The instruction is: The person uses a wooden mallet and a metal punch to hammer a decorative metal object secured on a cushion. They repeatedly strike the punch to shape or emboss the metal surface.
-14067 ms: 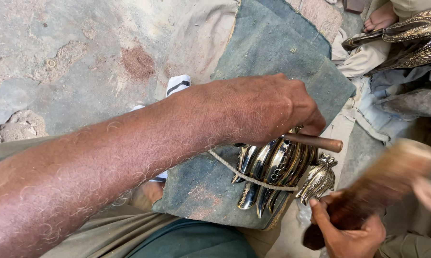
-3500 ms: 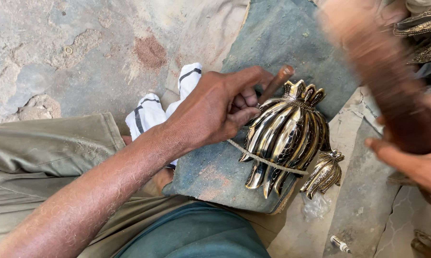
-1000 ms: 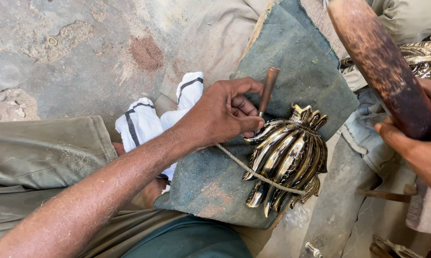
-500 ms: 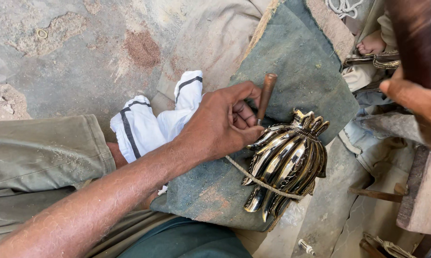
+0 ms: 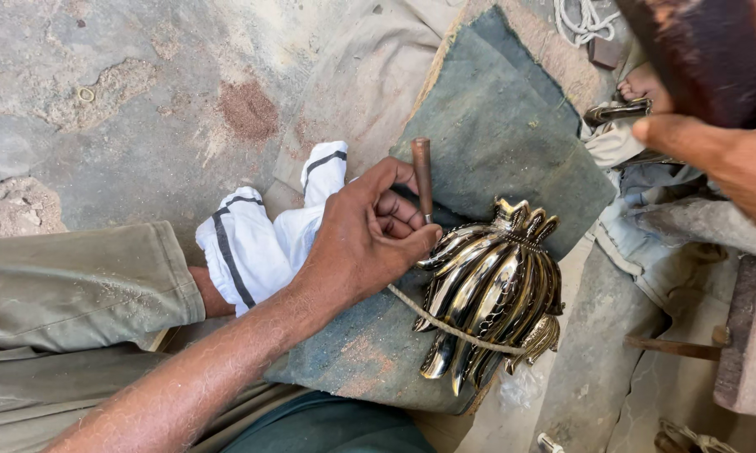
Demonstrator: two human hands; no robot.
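Below, largest to smallest: bare concrete floor (image 5: 101, 109), stained and cracked, fills upper left. Dark blue-grey pad (image 5: 504, 134) lies tilted across centre, over a tan cloth (image 5: 369, 75), w/ the person's khaki-clad leg (image 5: 67, 294) at lower left. Left hand (image 5: 369, 235) reaches in from lower left w/ forearm bare; fingers clenched round a short brown metal punch (image 5: 422, 176), held near upright, tip down against the upper left edge of the workpiece. Workpiece = a ribbed brass casting (image 5: 491, 294), shiny, fan-shaped, w/ curved lobes running lengthwise; it rests on the pad's lower right part, a thin cord (image 5: 445, 323) crossing over it. Right hand (image 5: 722, 159) at upper right edge, raised well apart from the casting, grasping a dark wooden mallet (image 5: 705, 50); head blurred, grip itself partly cut off by frame. White cloth w/ black stripes (image 5: 260, 226) sits bunched just left of the left hand, betw. leg and pad. Grey cloths (image 5: 646, 226) heap at right; a bare foot (image 5: 642, 84) shows near top right; coil of pale rope (image 5: 587, 17) at top edge
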